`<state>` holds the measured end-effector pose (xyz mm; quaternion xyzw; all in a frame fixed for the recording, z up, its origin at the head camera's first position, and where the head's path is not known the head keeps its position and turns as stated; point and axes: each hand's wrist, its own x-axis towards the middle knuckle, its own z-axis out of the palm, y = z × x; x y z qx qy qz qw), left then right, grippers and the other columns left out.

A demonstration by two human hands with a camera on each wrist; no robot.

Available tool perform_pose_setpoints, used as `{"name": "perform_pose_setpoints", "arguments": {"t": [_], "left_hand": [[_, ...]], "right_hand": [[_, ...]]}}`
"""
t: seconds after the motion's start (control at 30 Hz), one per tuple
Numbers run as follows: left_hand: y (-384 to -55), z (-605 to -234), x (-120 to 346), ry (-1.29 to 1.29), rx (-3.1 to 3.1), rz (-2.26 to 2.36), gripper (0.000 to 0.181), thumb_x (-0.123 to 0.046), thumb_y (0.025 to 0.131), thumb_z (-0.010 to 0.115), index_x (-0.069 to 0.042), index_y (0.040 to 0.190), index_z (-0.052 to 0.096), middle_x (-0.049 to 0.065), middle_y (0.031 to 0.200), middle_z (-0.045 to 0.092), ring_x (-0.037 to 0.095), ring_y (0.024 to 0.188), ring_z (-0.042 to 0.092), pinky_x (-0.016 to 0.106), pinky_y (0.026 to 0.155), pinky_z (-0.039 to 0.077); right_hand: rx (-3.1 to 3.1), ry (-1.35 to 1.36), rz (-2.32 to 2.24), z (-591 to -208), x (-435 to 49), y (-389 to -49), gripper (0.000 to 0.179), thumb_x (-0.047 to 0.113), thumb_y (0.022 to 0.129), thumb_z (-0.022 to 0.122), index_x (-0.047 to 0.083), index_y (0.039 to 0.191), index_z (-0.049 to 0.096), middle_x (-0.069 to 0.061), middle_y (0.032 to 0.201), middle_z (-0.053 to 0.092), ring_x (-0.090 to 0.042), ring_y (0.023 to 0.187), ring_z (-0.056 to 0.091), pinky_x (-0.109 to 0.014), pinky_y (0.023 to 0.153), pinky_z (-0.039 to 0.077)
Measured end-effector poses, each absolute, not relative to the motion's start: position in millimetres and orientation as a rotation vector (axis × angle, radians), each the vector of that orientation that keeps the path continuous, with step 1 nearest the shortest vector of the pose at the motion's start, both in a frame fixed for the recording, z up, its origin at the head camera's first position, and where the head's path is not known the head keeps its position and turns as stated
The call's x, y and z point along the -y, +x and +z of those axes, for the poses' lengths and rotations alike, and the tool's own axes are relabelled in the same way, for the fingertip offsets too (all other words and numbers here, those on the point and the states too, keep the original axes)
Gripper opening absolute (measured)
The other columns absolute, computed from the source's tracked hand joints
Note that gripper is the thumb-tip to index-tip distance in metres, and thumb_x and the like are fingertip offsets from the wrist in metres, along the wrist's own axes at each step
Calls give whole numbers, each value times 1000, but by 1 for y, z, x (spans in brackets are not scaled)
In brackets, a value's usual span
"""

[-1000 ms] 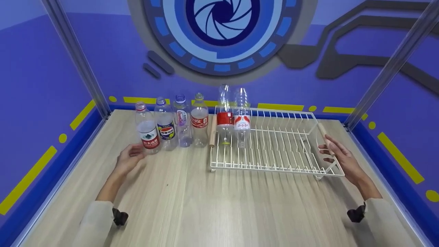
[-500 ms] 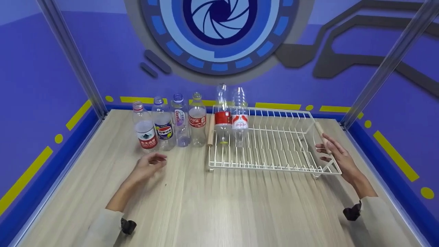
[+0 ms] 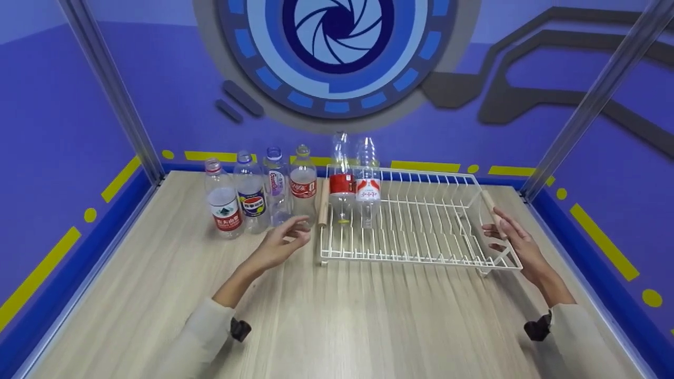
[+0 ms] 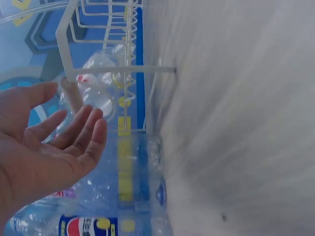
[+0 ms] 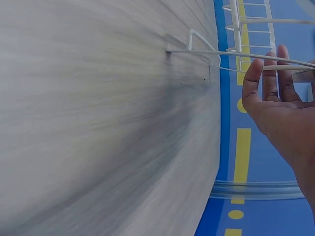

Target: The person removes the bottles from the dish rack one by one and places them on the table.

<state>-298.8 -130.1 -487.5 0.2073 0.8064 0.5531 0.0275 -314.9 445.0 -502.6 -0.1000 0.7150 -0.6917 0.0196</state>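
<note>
A white wire dish rack (image 3: 421,260) with wooden side handles stands on the table. My right hand (image 3: 521,246) holds its right handle (image 3: 490,205), with the fingers reaching under it and the thumb on top; in the right wrist view the grip is partly cut off. My left hand (image 3: 279,245) hovers close to the left handle (image 3: 324,205), fingers loosely bent and nothing in them. In the left wrist view a gap shows between that palm and the handle end (image 4: 73,96). Two clear plastic bottles, one red-labelled (image 3: 343,184) and one white-and-red-labelled (image 3: 368,189), lean in the rack's left slots.
Left of the rack several capless plastic bottles stand in a row, among them a red-and-white-labelled bottle (image 3: 226,213), a dark-blue-labelled bottle (image 3: 253,204) and a red-labelled bottle (image 3: 304,188). Blue printed walls enclose the back and sides of the wooden table (image 3: 368,326).
My left hand has travelled right, from beside the leftmost bottle, past the front of the row, to near the rack's left handle. The right hand stays at its handle; rack and bottles keep their places.
</note>
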Motion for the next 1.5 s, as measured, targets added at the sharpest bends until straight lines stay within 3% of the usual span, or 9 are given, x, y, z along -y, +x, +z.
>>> {"name": "perform_pose_setpoints", "arguments": {"t": [0.17,0.4,0.57,0.93,1.3,1.5], "left_hand": [[-306,-487,114,616,-2393,1747,62,-21,103,61,-9,158,35,23,149,52,40,134,54,57,113,43],[-314,-492,105,703,-2293,1725,67,-24,103,63,-18,161,32,19,157,44,40,141,46,54,117,41],[-318,-498,107,741,-2197,1717,67,-23,104,60,-20,163,28,19,158,42,46,144,40,54,118,39],[-317,-499,106,718,-2137,1744,68,-22,103,61,-19,162,27,23,158,39,47,142,41,52,114,44],[-316,-498,104,716,-2124,1748,67,-21,104,59,-21,163,26,22,159,39,46,141,43,50,111,47],[-318,-499,105,699,-2112,1767,68,-20,103,61,-21,162,29,20,159,40,44,142,43,53,113,44]], "right_hand": [[-2255,-322,-2109,-505,-445,-313,51,24,113,33,16,163,26,4,123,70,-7,113,67,-28,92,58],[-2201,-330,-2168,-504,-442,-315,51,24,113,33,15,162,26,4,120,72,-6,110,67,-28,90,58],[-2178,-323,-2192,-504,-442,-315,50,24,113,32,15,162,27,4,119,73,-7,110,67,-28,88,58],[-2212,-332,-2167,-504,-444,-316,49,23,113,33,14,161,29,1,120,72,-6,109,68,-28,90,59],[-2402,-240,-1888,-489,-451,-315,51,31,111,41,17,160,34,10,120,68,-4,109,64,-25,89,57],[-2557,-244,-1746,-473,-457,-321,48,27,109,49,7,153,45,26,120,64,4,107,61,-17,83,55]]}}
